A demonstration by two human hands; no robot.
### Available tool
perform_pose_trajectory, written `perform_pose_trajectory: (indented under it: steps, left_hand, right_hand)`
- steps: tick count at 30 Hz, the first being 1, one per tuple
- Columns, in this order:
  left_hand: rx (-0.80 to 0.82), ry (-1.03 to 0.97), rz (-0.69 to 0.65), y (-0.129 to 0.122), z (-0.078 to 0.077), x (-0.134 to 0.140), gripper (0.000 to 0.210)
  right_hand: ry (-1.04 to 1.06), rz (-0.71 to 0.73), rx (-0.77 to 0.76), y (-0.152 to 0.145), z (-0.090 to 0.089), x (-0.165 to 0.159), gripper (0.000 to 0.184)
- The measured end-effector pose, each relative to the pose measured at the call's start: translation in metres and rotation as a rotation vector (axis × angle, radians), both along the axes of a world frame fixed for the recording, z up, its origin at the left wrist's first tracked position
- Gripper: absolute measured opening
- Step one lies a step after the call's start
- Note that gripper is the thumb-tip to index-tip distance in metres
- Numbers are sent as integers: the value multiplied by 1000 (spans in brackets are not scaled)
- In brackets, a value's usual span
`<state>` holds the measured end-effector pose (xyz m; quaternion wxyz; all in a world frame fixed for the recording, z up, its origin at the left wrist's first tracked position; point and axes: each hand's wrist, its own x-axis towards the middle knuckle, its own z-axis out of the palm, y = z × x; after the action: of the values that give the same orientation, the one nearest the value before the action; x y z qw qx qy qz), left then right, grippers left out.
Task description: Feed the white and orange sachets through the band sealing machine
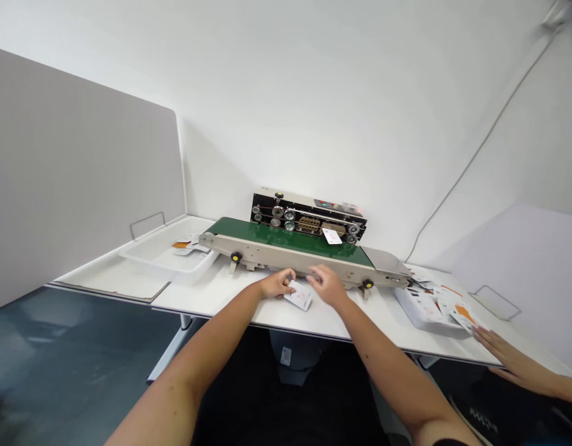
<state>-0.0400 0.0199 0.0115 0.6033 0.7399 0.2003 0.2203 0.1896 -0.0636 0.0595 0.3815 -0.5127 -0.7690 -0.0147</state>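
One packet over the white table, and your left hand has it pinched at one edge, presumably to leave its face uncovered. Your right hand hovers alongside, fingers apart, nothing visible in them. Up on the belt, a second packet leans its top towards the sealer, likely so the rollers can catch it. Left bin, right bin, one at each end; a co-worker's hand touches packets at the right. Pale wall behind.

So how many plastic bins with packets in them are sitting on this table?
2: the left bin beside the left end of the conveyor machine, and the right bin by its other end, next to another person's hand.
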Motion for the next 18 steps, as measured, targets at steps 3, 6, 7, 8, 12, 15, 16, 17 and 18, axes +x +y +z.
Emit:
perform_pose_trajectory:
  steps: [3,6,7,8,12,15,16,17,18]
  left_hand:
    - [0,-6,-8,0,-1,0,55]
    - [3,-23,-15,1,-2,0,56]
    - [7,-27,-19,1,-2,0,56]
    - [13,-26,-22,1,-2,0,56]
    - [40,9,-8,-1,5,-2,58]
    - [31,23,-10,-3,8,-3,59]
    - [29,22,-10,-3,8,-3,60]
    - [29,21,-8,-3,8,-3,60]
    - [30,19,-5,-3,8,-3,60]
  right_hand:
    - [-23,-5,-242,-17,-30,-22,27]
    - [48,21,-389,-18,-39,-23,12]
    - [104,41,-436,-15,-36,-19,11]
    - [179,54,-481,-12,-32,-13,11]
    - [459,-9,-511,8,7,38,28]
    - [694,-287,-204,30,42,99,34]
    - [808,-423,-75,37,51,118,35]
    - [905,-521,-13,45,59,136,35]
    - [993,-599,23,52,65,150,35]
